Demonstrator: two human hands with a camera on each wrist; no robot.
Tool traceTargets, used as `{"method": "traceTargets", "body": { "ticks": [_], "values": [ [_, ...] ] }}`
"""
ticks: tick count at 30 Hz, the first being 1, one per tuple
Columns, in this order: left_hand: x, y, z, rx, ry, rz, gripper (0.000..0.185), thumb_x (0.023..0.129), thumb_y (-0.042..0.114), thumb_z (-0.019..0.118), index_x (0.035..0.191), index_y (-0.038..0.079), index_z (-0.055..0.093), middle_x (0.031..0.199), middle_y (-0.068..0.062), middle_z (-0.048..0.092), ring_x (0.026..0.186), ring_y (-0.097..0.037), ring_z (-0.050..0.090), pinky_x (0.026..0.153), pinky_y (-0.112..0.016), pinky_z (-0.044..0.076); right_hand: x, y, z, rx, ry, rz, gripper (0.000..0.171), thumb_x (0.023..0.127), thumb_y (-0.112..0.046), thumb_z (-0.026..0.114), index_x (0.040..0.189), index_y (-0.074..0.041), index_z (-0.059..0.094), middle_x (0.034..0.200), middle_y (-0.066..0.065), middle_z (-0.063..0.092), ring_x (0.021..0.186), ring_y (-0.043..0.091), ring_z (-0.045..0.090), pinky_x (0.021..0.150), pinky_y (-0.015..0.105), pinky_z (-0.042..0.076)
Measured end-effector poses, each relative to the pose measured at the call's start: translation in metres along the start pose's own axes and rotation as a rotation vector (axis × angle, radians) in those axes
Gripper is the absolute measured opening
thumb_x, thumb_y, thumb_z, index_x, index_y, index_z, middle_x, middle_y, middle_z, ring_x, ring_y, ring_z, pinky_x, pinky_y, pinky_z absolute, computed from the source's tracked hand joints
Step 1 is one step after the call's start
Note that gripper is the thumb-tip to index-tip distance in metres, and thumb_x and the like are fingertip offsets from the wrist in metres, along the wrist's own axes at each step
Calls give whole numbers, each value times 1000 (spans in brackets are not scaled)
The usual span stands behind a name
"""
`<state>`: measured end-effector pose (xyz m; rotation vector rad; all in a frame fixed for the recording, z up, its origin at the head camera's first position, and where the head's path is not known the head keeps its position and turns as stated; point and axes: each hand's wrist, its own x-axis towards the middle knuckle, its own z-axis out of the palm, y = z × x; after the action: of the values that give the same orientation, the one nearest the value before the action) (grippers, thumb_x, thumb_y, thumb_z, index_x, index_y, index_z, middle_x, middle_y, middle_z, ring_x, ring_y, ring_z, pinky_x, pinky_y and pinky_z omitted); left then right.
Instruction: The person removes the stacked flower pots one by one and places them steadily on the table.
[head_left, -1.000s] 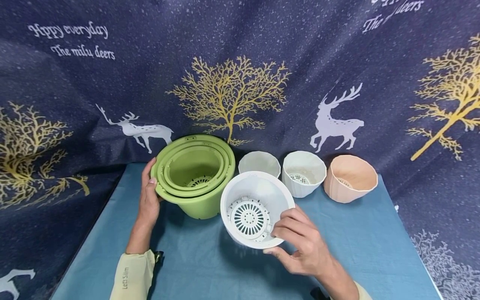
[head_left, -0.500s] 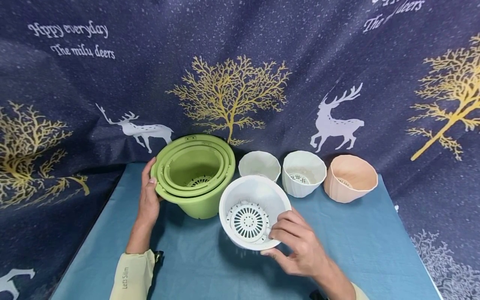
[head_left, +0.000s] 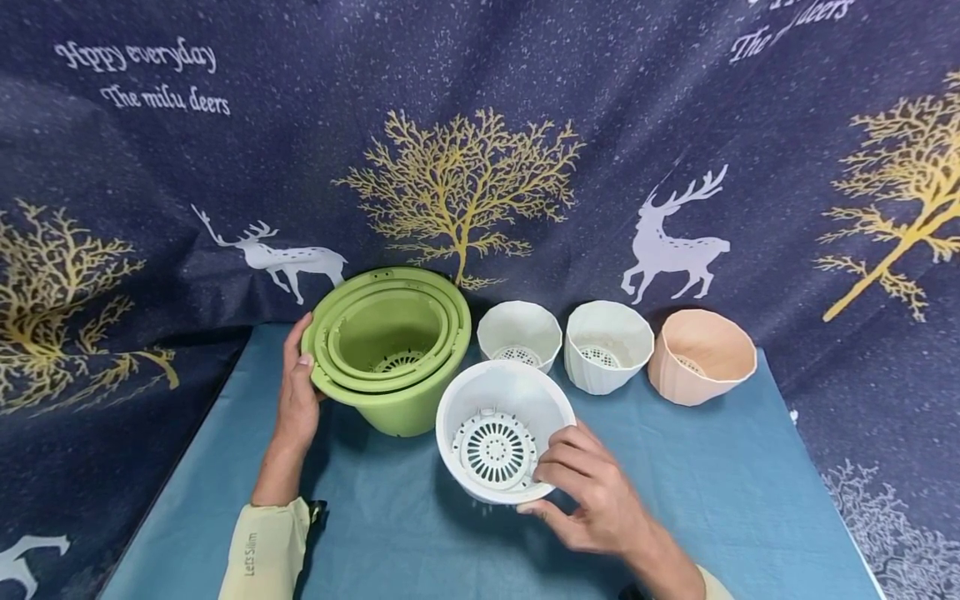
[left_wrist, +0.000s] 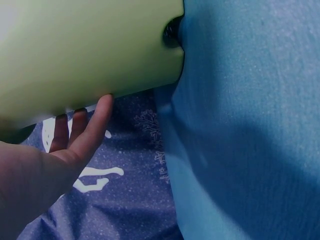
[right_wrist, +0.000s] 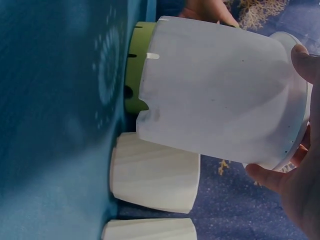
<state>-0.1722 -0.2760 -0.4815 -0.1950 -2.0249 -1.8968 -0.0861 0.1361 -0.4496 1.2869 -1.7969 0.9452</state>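
Observation:
A white flowerpot [head_left: 517, 383] with a slotted bottom tilts toward me above the cloth. My right hand [head_left: 592, 492] grips its rim at the lower right, fingertips inside and thumb outside. Its outer wall [right_wrist: 215, 85] fills much of the right wrist view. To its left stands a nest of green flowerpots [head_left: 405, 417], one inside another. My left hand [head_left: 297, 400] holds the left side of the outermost one, thumb at the rim. The left wrist view shows fingertips [left_wrist: 104, 102] against the green wall; the thumb is hidden there.
Behind the white pot, a row of smaller faceted pots stands along the back: a greyish-white one [head_left: 517, 321], a pale white one [head_left: 603, 379] and a peach one [head_left: 690, 383]. Blue cloth [head_left: 390, 533] covers the table. A dark printed curtain [head_left: 480, 67] hangs behind.
The white flowerpot in my right hand has moved slightly down and left, uncovering more of the greyish-white pot behind it. My left hand and the green flowerpots stay in place.

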Motion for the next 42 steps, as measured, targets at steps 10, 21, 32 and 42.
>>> {"method": "traceTargets", "body": {
  "ticks": [10,21,32,42],
  "values": [
    [2,-1,0,2,-4,3,56,112,28,28,168,22,31,139,-6,55,87,-8,67,58,-22,56,-13,2,9,8,-46,44,29,94,-38,81,87,-11,74,82,-1,67,84,20,60,81,42,47],
    [1,-1,1,-15,11,12,56,112,25,29,167,20,32,134,-6,58,84,-8,67,57,-21,56,-22,5,15,-2,-73,63,30,95,-40,80,86,-12,74,83,-3,66,85,19,60,83,40,46],
    [1,-2,1,-16,11,23,56,111,27,29,167,20,33,132,-6,59,82,-8,65,54,-22,53,-27,7,18,-19,-88,59,30,95,-42,80,87,-13,74,84,-3,67,86,19,61,83,39,46],
    [0,-1,1,-26,7,22,57,111,25,28,168,18,31,139,-5,56,85,-7,66,57,-21,55,-31,8,21,-12,-93,78,30,93,-42,81,87,-13,75,86,-3,67,87,19,60,84,39,46]
  ]
}}
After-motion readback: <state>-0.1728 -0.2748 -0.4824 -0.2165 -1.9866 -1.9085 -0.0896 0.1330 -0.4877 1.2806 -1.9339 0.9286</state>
